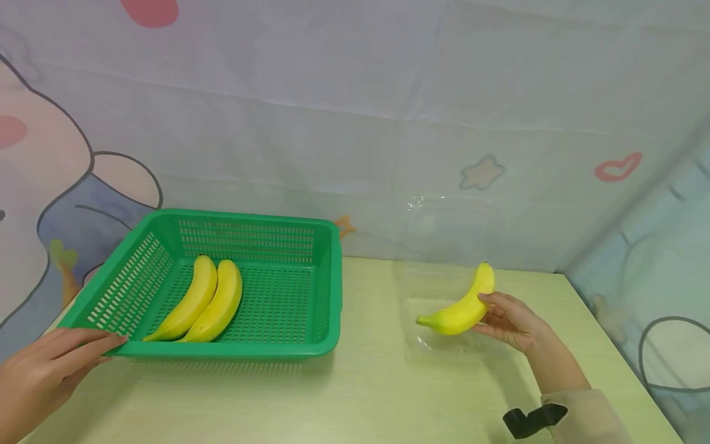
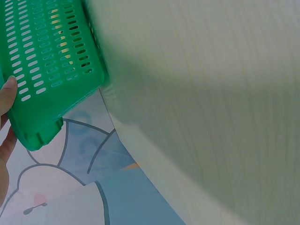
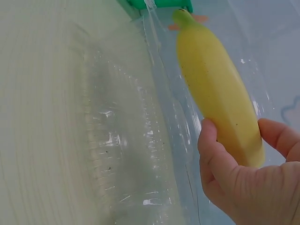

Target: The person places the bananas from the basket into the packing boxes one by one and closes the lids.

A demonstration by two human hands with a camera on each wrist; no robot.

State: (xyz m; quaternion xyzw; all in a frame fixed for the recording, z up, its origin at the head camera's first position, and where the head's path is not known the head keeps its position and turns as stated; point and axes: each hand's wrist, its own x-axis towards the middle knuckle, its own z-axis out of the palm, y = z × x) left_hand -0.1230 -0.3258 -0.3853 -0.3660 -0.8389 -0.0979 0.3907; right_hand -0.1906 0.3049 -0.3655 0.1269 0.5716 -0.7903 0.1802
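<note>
My right hand grips a yellow banana near one end, thumb on one side and fingers on the other. Its greenish tip points left, over a clear plastic clamshell box whose lid stands raised at the back. On the left, my left hand holds the near left corner of a green plastic basket by its rim. Inside that basket two bananas, the left one and the right one, lie side by side. In the left wrist view only fingertips and the basket's slotted wall show.
Both containers stand on a pale wood-grain table, with a stretch of tabletop between them. A printed cloth backdrop hangs right behind the table and along its right side. A black strap piece sits at my right sleeve.
</note>
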